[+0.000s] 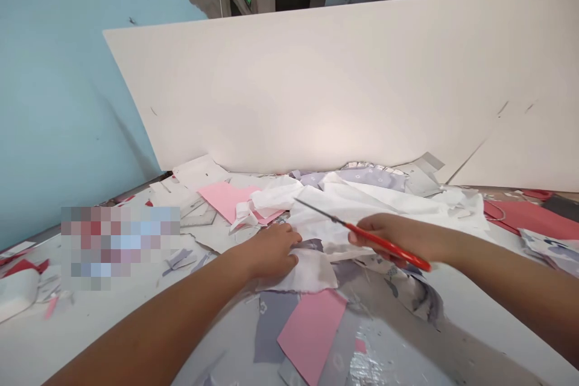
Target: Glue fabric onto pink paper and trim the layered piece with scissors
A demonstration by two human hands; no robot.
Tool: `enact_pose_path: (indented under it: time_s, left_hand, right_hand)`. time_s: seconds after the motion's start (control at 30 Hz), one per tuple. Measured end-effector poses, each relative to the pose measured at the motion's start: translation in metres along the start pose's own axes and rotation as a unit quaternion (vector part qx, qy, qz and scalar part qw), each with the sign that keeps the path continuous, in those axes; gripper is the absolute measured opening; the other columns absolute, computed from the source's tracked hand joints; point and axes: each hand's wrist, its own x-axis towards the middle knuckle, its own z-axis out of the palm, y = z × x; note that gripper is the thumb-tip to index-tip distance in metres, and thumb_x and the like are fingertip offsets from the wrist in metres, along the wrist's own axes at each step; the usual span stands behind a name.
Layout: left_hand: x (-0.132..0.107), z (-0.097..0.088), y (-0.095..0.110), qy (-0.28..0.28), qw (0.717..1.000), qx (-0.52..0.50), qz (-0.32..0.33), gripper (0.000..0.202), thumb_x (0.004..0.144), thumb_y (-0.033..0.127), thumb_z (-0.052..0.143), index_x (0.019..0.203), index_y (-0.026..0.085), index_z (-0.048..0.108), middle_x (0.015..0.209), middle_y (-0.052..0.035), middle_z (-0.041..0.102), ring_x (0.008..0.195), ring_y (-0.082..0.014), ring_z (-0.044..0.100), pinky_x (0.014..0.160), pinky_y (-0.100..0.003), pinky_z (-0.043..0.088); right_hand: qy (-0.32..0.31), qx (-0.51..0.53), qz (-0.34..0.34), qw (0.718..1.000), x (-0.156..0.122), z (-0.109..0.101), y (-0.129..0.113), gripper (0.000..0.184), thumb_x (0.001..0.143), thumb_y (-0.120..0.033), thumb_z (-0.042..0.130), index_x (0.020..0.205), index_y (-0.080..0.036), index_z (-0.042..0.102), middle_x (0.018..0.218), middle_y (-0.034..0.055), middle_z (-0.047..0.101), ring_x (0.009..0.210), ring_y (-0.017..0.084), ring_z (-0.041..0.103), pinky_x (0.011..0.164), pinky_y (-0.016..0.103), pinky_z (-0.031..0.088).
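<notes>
A pink piece (313, 333) already lies loose near me; the white sheet (407, 208), mid-scene, seems not yet worked through. It looks thin, rumpled. My right hand (400, 234) wraps the scissors (384, 243), blades pointing far left. My left hand (275, 252) rests, fingers curled, on white scrap (312, 274); whether pinching, I cannot tell.

2 bare forearms (167, 313) reach toward the far edge of the white tabletop (45, 344); the bare left hand (274, 250) lies palm down, fingers bent, while the bare right hand (400, 230) curls in a grip.
</notes>
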Motion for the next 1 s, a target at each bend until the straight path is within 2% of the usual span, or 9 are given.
enact_pose_path:
  time_s: [0.13, 0.2, 0.3, 0.43, 0.6, 0.7, 0.8, 0.9, 1.0]
  left_hand:
    - [0.001, 0.009, 0.002, -0.007, 1.000, 0.010, -0.008, 0.037, 0.073, 0.025, 0.043, 0.110, 0.027, 0.049, 0.102, -0.0058, 0.052, 0.095, -0.0222, 0.047, 0.074, -0.033, 0.040]
    - [0.001, 0.008, 0.005, -0.019, 1.000, -0.009, -0.021, 0.038, 0.073, 0.024, 0.043, 0.110, 0.027, 0.049, 0.098, -0.0045, 0.054, 0.087, -0.0204, 0.051, 0.069, -0.030, 0.040]
    - [-0.002, -0.001, 0.012, -0.032, 0.998, -0.032, -0.041, 0.031, 0.072, 0.024, 0.042, 0.101, 0.025, 0.051, 0.087, -0.0021, 0.056, 0.074, -0.0174, 0.052, 0.058, -0.026, 0.038]
    - [-0.010, -0.021, 0.028, -0.038, 0.995, -0.092, -0.032, 0.013, 0.072, 0.029, 0.041, 0.076, 0.021, 0.051, 0.076, 0.0011, 0.053, 0.064, -0.0138, 0.049, 0.050, -0.023, 0.032]
    - [-0.019, -0.040, 0.050, -0.072, 0.972, -0.220, -0.042, 0.012, 0.070, 0.032, 0.045, 0.076, 0.021, 0.047, 0.072, 0.0042, 0.049, 0.062, -0.0108, 0.046, 0.049, -0.019, 0.032]
    - [-0.021, -0.043, 0.054, -0.083, 0.965, -0.239, -0.067, 0.013, 0.067, 0.029, 0.047, 0.077, 0.021, 0.048, 0.074, 0.0041, 0.051, 0.063, -0.0105, 0.047, 0.050, -0.019, 0.033]
    - [-0.023, -0.043, 0.049, -0.103, 0.958, -0.252, -0.095, 0.020, 0.064, 0.028, 0.050, 0.083, 0.022, 0.050, 0.078, 0.0031, 0.057, 0.066, -0.0124, 0.052, 0.052, -0.020, 0.037]
    - [-0.026, -0.040, 0.041, -0.131, 0.947, -0.275, -0.100, 0.027, 0.062, 0.026, 0.055, 0.088, 0.023, 0.050, 0.083, 0.0021, 0.061, 0.070, -0.0148, 0.056, 0.056, -0.022, 0.040]
    - [-0.030, -0.036, 0.034, -0.118, 0.949, -0.280, -0.084, 0.022, 0.063, 0.025, 0.053, 0.085, 0.023, 0.051, 0.086, 0.0027, 0.061, 0.075, -0.0154, 0.057, 0.059, -0.023, 0.040]
  right_hand:
    - [0.059, -0.005, 0.050, 0.997, -0.018, 0.023, 0.031, 0.035, 0.067, -0.055, 0.052, 0.065, -0.020, 0.052, 0.058, 0.0011, 0.051, 0.041, 0.011, 0.043, 0.038, 0.024, 0.031]
    - [0.062, 0.015, 0.059, 0.996, -0.025, 0.034, 0.044, 0.033, 0.070, -0.053, 0.050, 0.068, -0.020, 0.053, 0.056, 0.0004, 0.051, 0.041, 0.011, 0.040, 0.038, 0.024, 0.030]
    - [0.081, 0.068, 0.021, 0.994, -0.029, 0.047, 0.052, 0.028, 0.071, -0.046, 0.052, 0.063, -0.019, 0.046, 0.056, -0.0018, 0.049, 0.044, 0.009, 0.038, 0.041, 0.022, 0.031]
    - [0.107, 0.135, -0.053, 0.984, -0.026, 0.056, 0.042, 0.021, 0.068, -0.037, 0.058, 0.070, -0.020, 0.047, 0.060, -0.0038, 0.049, 0.053, 0.010, 0.045, 0.050, 0.021, 0.037]
    - [0.119, 0.220, -0.099, 0.963, -0.014, 0.061, 0.020, 0.041, 0.056, -0.031, 0.070, 0.089, -0.020, 0.049, 0.086, 0.0020, 0.058, 0.076, 0.017, 0.055, 0.065, 0.026, 0.042]
    - [0.123, 0.250, -0.110, 0.954, -0.008, 0.061, 0.015, 0.029, 0.056, -0.027, 0.068, 0.074, -0.019, 0.048, 0.071, -0.0018, 0.055, 0.059, 0.012, 0.051, 0.053, 0.023, 0.039]
    - [0.104, 0.271, -0.105, 0.951, -0.006, 0.060, 0.015, 0.025, 0.058, -0.024, 0.065, 0.061, -0.019, 0.040, 0.054, -0.0069, 0.044, 0.043, 0.006, 0.038, 0.043, 0.021, 0.030]
    - [0.091, 0.286, -0.106, 0.948, -0.010, 0.058, 0.018, 0.023, 0.059, -0.022, 0.061, 0.061, -0.019, 0.039, 0.052, -0.0072, 0.043, 0.043, 0.006, 0.036, 0.043, 0.021, 0.027]
    - [0.085, 0.297, -0.106, 0.945, -0.018, 0.054, 0.021, 0.022, 0.059, -0.021, 0.059, 0.061, -0.019, 0.037, 0.055, -0.0062, 0.045, 0.043, 0.006, 0.035, 0.043, 0.021, 0.026]
